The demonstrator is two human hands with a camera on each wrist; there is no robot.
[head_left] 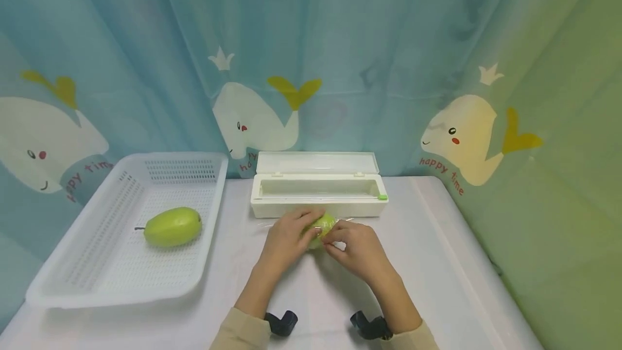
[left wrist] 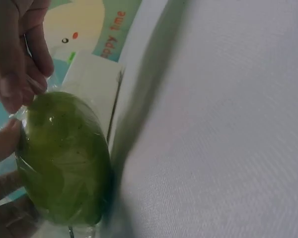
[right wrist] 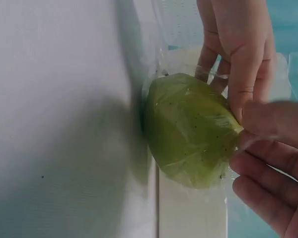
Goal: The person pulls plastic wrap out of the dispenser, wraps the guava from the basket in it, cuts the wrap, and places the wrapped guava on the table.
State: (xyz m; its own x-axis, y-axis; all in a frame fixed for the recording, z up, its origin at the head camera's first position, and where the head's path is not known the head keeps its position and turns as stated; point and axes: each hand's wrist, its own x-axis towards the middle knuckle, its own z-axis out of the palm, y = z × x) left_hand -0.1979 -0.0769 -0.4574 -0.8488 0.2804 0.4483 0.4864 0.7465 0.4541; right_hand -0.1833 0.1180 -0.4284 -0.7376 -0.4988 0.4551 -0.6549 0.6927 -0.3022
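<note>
A green oblong fruit (head_left: pixel 328 223), speckled with dark dots, lies on the table wrapped in clear plastic film (right wrist: pixel 188 114). My left hand (head_left: pixel 290 235) holds it from the left, fingers over the far side and thumb near the top. At the fruit's upper right, my right hand (head_left: pixel 360 247) pinches the film between thumb and fingertips. In the right wrist view the fingertips of both hands meet at the gathered film on top. A thin stem (left wrist: pixel 71 231) pokes from the fruit's lower end in the left wrist view.
Just behind the hands stands a white film box (head_left: pixel 318 208), its lid (head_left: pixel 318 162) raised and a green slider (head_left: pixel 383 197) at its right end. To the left, a white plastic basket (head_left: pixel 206 247) holds another green fruit (head_left: pixel 173 227). A whale-print curtain (head_left: pixel 369 69) hangs behind.
</note>
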